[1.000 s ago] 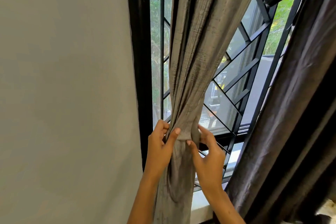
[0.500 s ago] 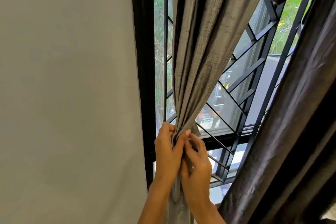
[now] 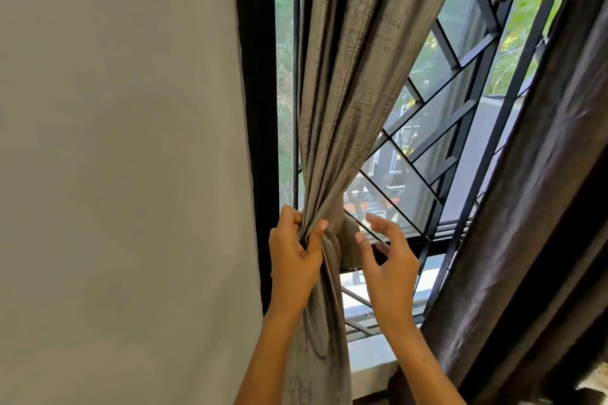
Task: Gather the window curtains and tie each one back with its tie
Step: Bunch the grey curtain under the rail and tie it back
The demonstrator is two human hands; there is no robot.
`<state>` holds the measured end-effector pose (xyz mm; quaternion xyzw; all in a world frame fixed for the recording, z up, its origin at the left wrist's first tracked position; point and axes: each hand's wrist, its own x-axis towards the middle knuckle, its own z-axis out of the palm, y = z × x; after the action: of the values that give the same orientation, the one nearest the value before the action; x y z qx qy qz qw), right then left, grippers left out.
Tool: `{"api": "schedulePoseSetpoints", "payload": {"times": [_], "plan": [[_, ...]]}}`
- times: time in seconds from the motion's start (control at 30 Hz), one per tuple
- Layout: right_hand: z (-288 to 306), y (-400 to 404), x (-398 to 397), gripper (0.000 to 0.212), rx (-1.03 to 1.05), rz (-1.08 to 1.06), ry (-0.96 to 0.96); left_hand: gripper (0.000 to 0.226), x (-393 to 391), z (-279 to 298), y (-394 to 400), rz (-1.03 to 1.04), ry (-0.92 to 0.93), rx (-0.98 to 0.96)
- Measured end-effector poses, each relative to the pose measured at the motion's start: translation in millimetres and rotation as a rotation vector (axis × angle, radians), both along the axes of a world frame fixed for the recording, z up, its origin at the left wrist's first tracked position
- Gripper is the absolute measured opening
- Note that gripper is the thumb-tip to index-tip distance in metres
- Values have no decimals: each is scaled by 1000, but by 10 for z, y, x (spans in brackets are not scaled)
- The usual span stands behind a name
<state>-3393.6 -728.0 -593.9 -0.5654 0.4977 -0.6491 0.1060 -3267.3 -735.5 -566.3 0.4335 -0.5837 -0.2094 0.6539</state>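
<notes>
A grey-brown curtain [image 3: 358,76] hangs in front of the window, bunched into a narrow neck at about waist height. My left hand [image 3: 296,256] grips that bunched neck, thumb across the front folds. A band of the same fabric, the tie [image 3: 347,240], wraps the bunch just right of my left thumb. My right hand [image 3: 386,260] hovers a little to the right of the curtain, fingers spread and loosely bent, holding nothing. A second, darker curtain [image 3: 539,207] hangs at the right, loose.
A plain pale wall [image 3: 125,174] fills the left half. The black window frame [image 3: 256,108] stands between wall and curtain. Black metal grille bars [image 3: 460,128] cross the glass behind. A white sill [image 3: 371,358] runs below the window.
My right hand has let go of the curtain bunch and moved right, opening its fingers. My left hand keeps its grip on the neck. The tie band now shows around the bunch.
</notes>
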Motion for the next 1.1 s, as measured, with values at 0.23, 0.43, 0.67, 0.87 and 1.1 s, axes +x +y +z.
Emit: {"api": "schedulePoseSetpoints", "payload": {"times": [0.23, 0.43, 0.67, 0.87, 1.1], "plan": [[148, 45, -123, 28, 120, 20, 97, 30, 2, 20, 30, 13, -36, -10], [408, 216, 97, 11, 87, 458, -344, 40, -167, 31, 82, 74, -90, -48], [349, 146, 140, 19, 85, 535, -388, 22, 118, 58, 248, -2, -172, 9], [279, 150, 209, 34, -5, 486, -163, 8, 245, 201, 305, 98, -250, 86], [129, 163, 185, 64, -158, 443, 247, 6, 253, 355, 240, -72, 68, 278]]}}
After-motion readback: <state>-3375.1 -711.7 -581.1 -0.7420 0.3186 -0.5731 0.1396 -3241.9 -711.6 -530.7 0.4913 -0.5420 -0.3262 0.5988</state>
